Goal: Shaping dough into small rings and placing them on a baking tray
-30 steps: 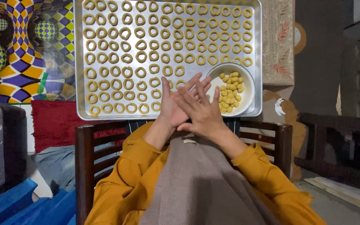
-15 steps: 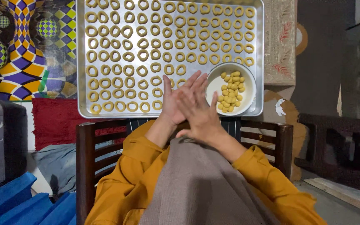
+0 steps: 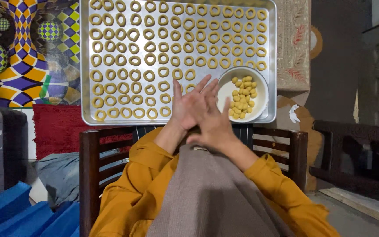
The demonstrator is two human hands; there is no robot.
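Note:
My left hand (image 3: 186,103) and my right hand (image 3: 213,125) are pressed palm to palm with the fingers spread, the right lying across the left. Whatever lies between the palms is hidden. They hover over the near edge of a large metal tray (image 3: 266,117). Rows of small yellow dough rings (image 3: 150,58) fill the tray. A white bowl (image 3: 225,87) in the tray's near right corner holds several yellow dough balls (image 3: 242,97), just right of my fingertips. My sleeves are mustard yellow, and a beige cloth (image 3: 211,197) covers my lap.
A dark wooden chair back (image 3: 88,166) stands between me and the tray. A bright patterned cloth (image 3: 18,52) and a red cloth (image 3: 58,131) lie at the left. Blue blocks (image 3: 14,210) sit at bottom left, and a dark wooden bench (image 3: 356,153) is on the right.
My palms have slid against each other: the right hand has drawn back toward me across the left. The tray and bowl have not moved.

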